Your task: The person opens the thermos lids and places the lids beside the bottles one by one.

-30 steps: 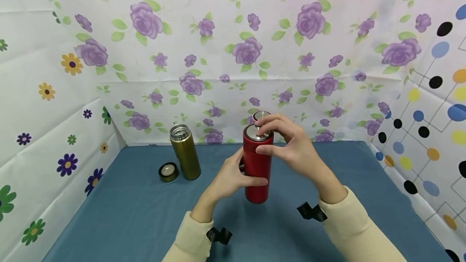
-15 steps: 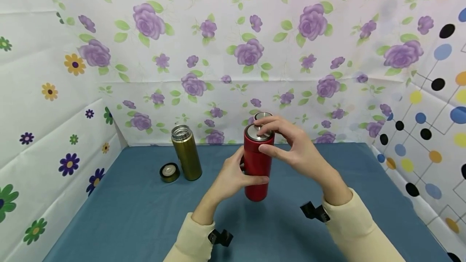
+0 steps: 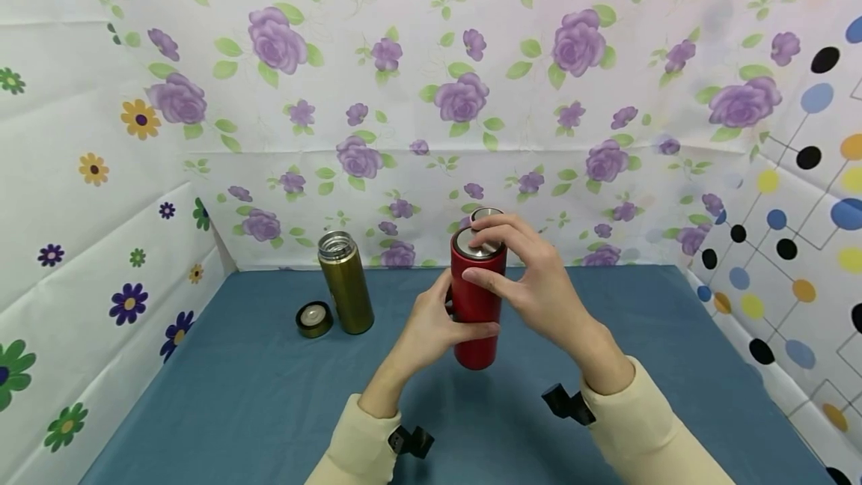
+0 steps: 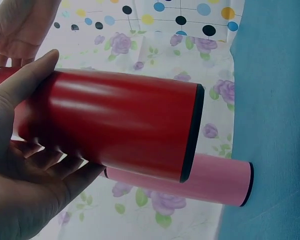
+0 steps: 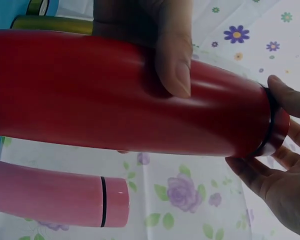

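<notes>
A white cloth with purple roses (image 3: 461, 99) forms the back wall, joined by a daisy-printed cloth (image 3: 54, 208) on the left and a cloth with coloured dots (image 3: 818, 245) on the right. Below them spreads the desk (image 3: 256, 395), covered in blue. Two cream sleeves (image 3: 646, 425) reach in from the near edge.

The red bottle (image 3: 474, 304) is held raised above the middle of the desk, nearly upright, its dark-edged base clear of the surface in the left wrist view. An olive-gold bottle (image 3: 350, 290) stands to its left, well apart, its bare metal mouth uncovered. A pink bottle (image 4: 215, 180) stands behind the red one; the head view shows little more than its top.

The left hand (image 3: 431, 324) is clamped round the red bottle's body, thumb across the front, fingers wrapping the other side. The right hand (image 3: 539, 275) is clamped on the top end, its fingers curled over the red lid (image 3: 474, 243) and its thumb at the near side.

Black devices (image 3: 569, 404) sit at both wrists. The olive lid (image 3: 313, 316) lies on the desk just left of its bottle, pale centre upward. The red lid, steel-topped, sits on its bottle above a dark seam.
</notes>
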Demonstrator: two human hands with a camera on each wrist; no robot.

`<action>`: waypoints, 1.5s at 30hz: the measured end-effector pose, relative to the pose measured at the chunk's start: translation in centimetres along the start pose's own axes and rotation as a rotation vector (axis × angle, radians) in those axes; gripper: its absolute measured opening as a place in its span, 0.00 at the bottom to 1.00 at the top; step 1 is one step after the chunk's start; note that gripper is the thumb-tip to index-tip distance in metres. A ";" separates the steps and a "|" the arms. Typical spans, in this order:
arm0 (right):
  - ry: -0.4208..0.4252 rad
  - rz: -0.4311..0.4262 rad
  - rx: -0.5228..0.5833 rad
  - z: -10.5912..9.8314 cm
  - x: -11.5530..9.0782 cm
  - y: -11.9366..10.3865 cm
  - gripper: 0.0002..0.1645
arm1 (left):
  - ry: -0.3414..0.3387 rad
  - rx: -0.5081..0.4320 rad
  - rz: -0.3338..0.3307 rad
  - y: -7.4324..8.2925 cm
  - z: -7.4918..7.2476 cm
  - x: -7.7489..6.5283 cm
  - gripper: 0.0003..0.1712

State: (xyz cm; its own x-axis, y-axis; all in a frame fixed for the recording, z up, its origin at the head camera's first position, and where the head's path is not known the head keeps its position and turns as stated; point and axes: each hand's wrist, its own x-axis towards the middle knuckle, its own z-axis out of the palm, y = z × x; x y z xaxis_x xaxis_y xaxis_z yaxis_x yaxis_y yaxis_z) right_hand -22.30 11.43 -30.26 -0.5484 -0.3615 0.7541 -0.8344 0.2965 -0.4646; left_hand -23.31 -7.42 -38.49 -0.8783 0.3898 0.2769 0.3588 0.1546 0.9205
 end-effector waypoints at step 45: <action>0.011 -0.025 -0.024 0.0 0.1 -0.1 0.22 | -0.001 -0.026 0.000 -0.1 -0.3 0.1 0.47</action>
State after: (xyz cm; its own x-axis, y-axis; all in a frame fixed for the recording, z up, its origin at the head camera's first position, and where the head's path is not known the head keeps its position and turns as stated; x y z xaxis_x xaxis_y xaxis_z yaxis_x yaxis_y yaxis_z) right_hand -22.24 11.40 -30.16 -0.5270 -0.3596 0.7700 -0.8459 0.3092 -0.4345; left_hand -23.50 -7.65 -38.44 -0.8780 0.3908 0.2763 0.3503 0.1314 0.9274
